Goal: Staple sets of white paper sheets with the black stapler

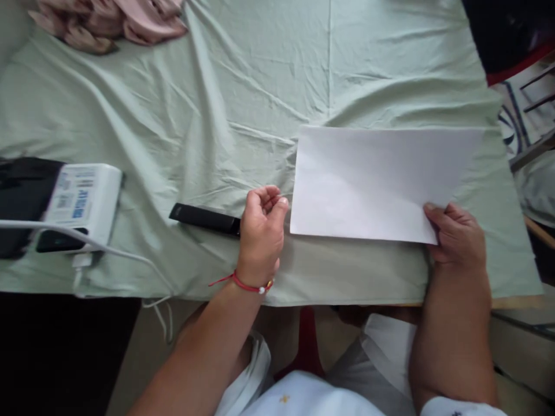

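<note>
My right hand (459,234) grips a white sheet of paper (368,185) at its near right corner, thumb on top and fingers beneath. Just off the paper's left edge is my left hand (264,219), its fingers curled in towards the thumb and nothing visible in them. A red string bracelet (251,286) circles the left wrist. Beside that hand lies a long, narrow black object (203,218), its right end hidden behind the hand, so its kind is unclear.
A pale green cloth (260,75) with wrinkles covers the table. On the left, a white power bank (104,196) with a label stands by a black item (26,179), and a white cable (130,254) runs over the near edge. Crumpled pink fabric (151,20) lies at the far left.
</note>
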### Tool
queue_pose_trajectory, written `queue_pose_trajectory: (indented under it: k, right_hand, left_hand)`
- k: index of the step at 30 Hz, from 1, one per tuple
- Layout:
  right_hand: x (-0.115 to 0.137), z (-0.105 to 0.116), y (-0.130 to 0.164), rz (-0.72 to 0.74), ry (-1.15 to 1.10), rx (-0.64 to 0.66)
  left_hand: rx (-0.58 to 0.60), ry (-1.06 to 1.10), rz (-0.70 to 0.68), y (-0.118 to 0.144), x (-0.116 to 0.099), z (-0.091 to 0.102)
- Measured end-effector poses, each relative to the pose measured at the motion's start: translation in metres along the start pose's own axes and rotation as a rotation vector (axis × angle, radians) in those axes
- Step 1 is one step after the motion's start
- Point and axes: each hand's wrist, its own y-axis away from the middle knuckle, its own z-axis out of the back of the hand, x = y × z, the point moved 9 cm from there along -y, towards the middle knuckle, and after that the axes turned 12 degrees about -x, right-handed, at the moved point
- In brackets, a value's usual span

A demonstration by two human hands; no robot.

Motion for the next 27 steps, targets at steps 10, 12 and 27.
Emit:
queue_pose_trajectory:
  k: [10,12,27]
  right_hand:
    - [0.001,-0.003,0.005,0.025,-0.053,0.026]
    - [0.003,-0.004,0.006,0.049,-0.075,0.030]
    - [-0.002,0.000,0.002,0.074,-0.186,-0.006]
  left_hand:
    - [0.226,0.044,0.239,0.004,-0.003,-0.013]
    - [0.218,-0.017,0.172,0.004,-0.006,-0.012]
    - [0.369,0.139,0.285,0.016,-0.008,-0.034]
